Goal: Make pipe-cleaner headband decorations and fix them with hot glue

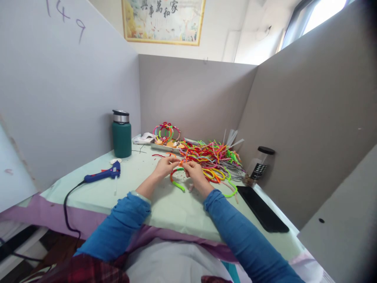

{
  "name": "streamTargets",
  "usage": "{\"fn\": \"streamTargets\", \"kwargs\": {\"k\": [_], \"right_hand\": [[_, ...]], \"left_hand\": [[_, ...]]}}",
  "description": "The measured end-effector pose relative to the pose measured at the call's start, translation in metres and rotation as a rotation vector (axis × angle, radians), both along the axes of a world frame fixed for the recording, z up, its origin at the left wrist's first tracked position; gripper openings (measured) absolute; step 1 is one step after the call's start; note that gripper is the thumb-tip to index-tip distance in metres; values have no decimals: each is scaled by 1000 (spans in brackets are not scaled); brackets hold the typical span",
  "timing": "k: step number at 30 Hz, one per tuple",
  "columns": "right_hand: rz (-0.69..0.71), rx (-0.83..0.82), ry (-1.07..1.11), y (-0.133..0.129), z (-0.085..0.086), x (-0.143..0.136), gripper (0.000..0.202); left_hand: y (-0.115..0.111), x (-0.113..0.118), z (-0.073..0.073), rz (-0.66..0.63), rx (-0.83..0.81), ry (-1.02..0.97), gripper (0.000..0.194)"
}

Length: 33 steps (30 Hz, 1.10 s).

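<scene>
- Table [132,210]: pale green cover, purple cloth [97,214] showing along the near edge.
- Enclosure: grey panels [191,90] on three sides, the left one hand-marked "149".
- Room: gold-framed picture [165,23] with Chinese characters on the white wall; window [321,17] at upper right.
- Metal tray [156,147], back of table: tan and orange pieces [171,144] inside; multicoloured rings [165,131] upright at its left end.
- Clear jar [255,165], by right panel: black lid on, brownish contents low down.
- Green bottle [121,139], back left: lid on, contents hidden.
- Fuzzy coloured stems [206,153]: heaped right of the tray.
- Blue glue gun [103,173]: on its side, left.
- Black flat slab [262,208]: right.
- Small orange piece [181,162]: mid-table, before the heap, pinched between fingertips of left hand [165,166] and right hand [194,175].
- Green-tipped curved strip [178,186]: just below the hands; whether joined to the piece, cannot tell.
</scene>
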State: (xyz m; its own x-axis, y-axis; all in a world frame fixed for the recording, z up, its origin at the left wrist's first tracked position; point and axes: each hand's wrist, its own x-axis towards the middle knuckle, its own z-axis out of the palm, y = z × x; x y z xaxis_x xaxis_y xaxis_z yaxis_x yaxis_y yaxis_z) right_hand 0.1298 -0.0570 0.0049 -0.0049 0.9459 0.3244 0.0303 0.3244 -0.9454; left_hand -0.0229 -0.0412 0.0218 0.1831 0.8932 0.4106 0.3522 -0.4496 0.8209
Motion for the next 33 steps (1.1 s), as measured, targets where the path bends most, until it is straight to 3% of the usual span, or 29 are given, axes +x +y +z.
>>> {"fn": "streamTargets", "kwargs": {"k": [5, 9, 12, 16, 19, 26, 29, 33], "right_hand": [[-155, 171, -305, 1, -4, 1, 24], [-198, 235, -376, 3, -5, 1, 24], [-218, 240, -381, 4, -5, 1, 22], [-195, 184, -324, 4, -3, 3, 19], [-152, 126, -247, 2, -1, 3, 21], [-67, 108, -154, -1, 3, 3, 24], [-122, 164, -230, -1, 1, 2, 22], [-200, 350, -425, -2, -3, 1, 18]], "left_hand": [[4, 0, -3, 19, 130, 205, 19], [2, 1, -2, 15, 122, 225, 18], [-1, 2, -1, -32, 50, 168, 17], [-3, 3, -2, -207, -148, -17, 18], [-1, 2, -4, -249, -179, -75, 21], [5, 1, -6, -219, -168, -58, 22], [4, 1, -7, -196, -166, -27, 19], [4, 1, -9, -63, -74, 144, 11]]}}
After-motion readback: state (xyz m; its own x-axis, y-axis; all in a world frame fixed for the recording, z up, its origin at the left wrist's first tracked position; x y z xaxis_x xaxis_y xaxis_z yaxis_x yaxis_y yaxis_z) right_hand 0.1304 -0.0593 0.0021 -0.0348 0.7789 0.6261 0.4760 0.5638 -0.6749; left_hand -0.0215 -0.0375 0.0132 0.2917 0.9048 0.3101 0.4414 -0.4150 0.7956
